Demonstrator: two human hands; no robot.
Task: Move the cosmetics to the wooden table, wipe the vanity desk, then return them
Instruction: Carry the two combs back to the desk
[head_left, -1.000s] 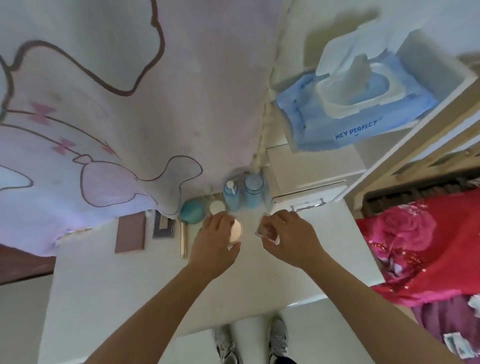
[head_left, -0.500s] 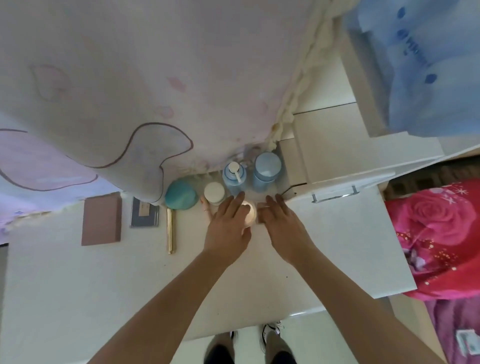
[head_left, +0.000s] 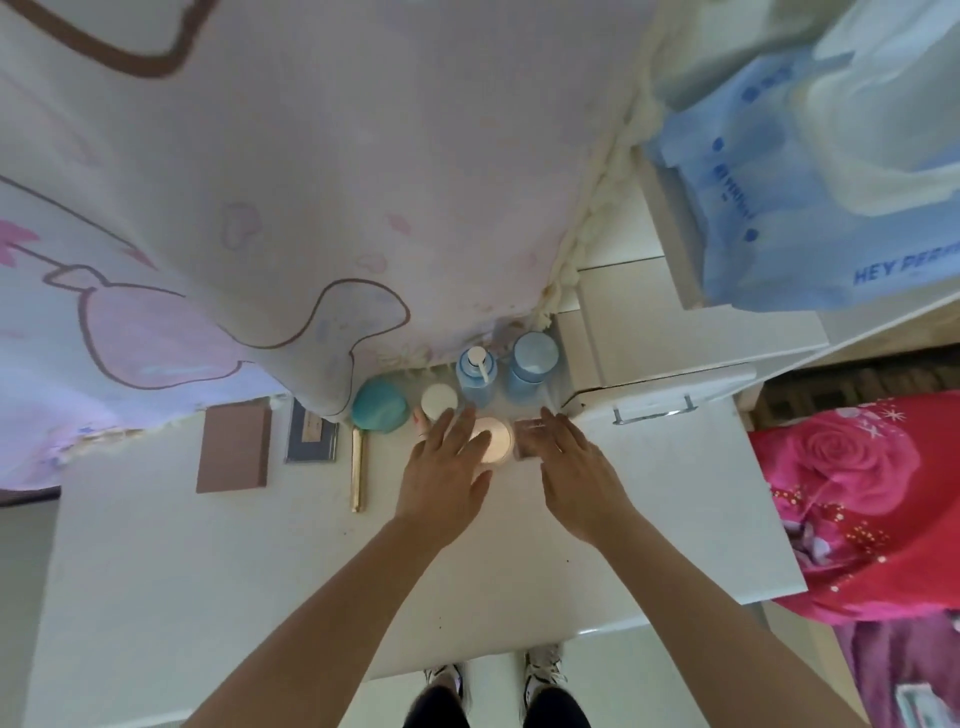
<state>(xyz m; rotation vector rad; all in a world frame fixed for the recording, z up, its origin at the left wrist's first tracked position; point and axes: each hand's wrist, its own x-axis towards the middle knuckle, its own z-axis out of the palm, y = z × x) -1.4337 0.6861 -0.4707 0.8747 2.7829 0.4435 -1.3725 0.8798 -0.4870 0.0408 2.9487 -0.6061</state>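
Dark trousers (head_left: 437, 709) and white sneakers (head_left: 543, 670) with dark trim.

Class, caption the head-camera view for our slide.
Left hand touches a round jar, right hand a clear case, on the vanity desk.

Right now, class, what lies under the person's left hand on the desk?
A round pale jar shows under the outstretched fingers of the left hand, standing on the white desk. The hand covers part of the jar, so anything else beneath the palm is hidden.

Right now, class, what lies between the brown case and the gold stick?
A small blue-grey framed case on the desk, seen in the head view.
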